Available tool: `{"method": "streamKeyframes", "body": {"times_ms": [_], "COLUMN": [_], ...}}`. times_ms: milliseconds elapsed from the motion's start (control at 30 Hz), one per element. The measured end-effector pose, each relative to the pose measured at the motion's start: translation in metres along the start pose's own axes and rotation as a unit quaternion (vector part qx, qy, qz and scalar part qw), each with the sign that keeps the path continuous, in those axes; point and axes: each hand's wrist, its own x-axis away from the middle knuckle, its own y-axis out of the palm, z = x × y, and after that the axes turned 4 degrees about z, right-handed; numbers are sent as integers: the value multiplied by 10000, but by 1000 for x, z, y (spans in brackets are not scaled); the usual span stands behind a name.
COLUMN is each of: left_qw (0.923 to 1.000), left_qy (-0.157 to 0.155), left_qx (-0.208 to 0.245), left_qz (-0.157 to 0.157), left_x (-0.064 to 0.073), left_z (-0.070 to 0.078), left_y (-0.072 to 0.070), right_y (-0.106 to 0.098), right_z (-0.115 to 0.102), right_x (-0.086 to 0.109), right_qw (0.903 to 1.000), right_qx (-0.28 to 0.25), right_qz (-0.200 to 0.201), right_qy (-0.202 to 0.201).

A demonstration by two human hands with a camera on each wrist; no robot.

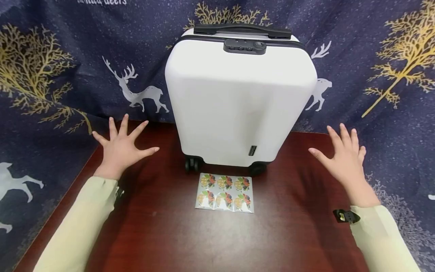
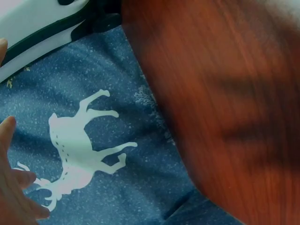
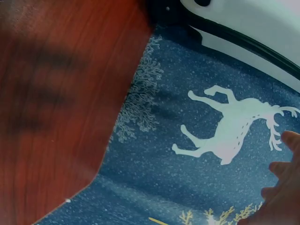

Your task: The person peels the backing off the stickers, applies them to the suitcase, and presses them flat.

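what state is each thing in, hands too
white suitcase: upright, closed
carry handle: lowered along the suitcase's top
sticker sheet: lying flat, six printed designs up
left hand: fingers spread, holding nothing
right hand: fingers spread, holding nothing

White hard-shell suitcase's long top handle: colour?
The handle is black; best seen in the head view.

Both hands, left and right, hang apart with fingers straight and spread wide.
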Motion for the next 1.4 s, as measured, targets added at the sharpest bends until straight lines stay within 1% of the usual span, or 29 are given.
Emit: {"method": "streamKeyframes", "body": {"times_ms": [100,233,400,533,633,767,867,967,1033,1100,1167,1233,1267,1333,1400], "left_qw": [10000,9999,9997,9994,9991,9989,9983,9959,9930,9893,9855,9797,9755,9646,9494], "left_qy": [1,34,77,83,68,17,-42,-87,-122,-190,-310,-465,-566,-778,-1018], "left_qx": [11,9,-5,-11,12,84,259,638,961,1320,1616,1943,2126,2511,2927], "left_qz": [36,97,246,349,408,460,527,636,677,595,411,171,38,-217,-511], "left_x": [5,12,22,29,34,42,50,58,64,70,76,81,83,86,89], "left_z": [0,0,0,1,4,10,15,21,25,29,33,37,39,43,46], "left_y": [3,5,7,9,12,18,25,31,35,38,41,43,44,45,46], "right_y": [4,10,21,28,33,42,47,52,56,59,63,66,68,70,73], "right_z": [0,-1,-5,-10,-13,-15,-20,-27,-33,-39,-45,-51,-54,-59,-64], "right_x": [5,13,23,31,36,45,52,59,65,71,77,82,84,87,90], "right_qw": [9996,9984,9945,9875,9799,9710,9657,9574,9518,9473,9454,9455,9455,9457,9456], "right_qx": [-149,-338,-634,-958,-1236,-1594,-1849,-2146,-2341,-2516,-2639,-2718,-2759,-2837,-2918], "right_qz": [231,439,827,1219,1519,1738,1798,1913,1966,1971,1907,1792,1728,1589,1438], "right_qy": [-51,-97,-128,-266,-385,-384,-313,-273,-252,-217,-148,-57,-23,24,50]}}
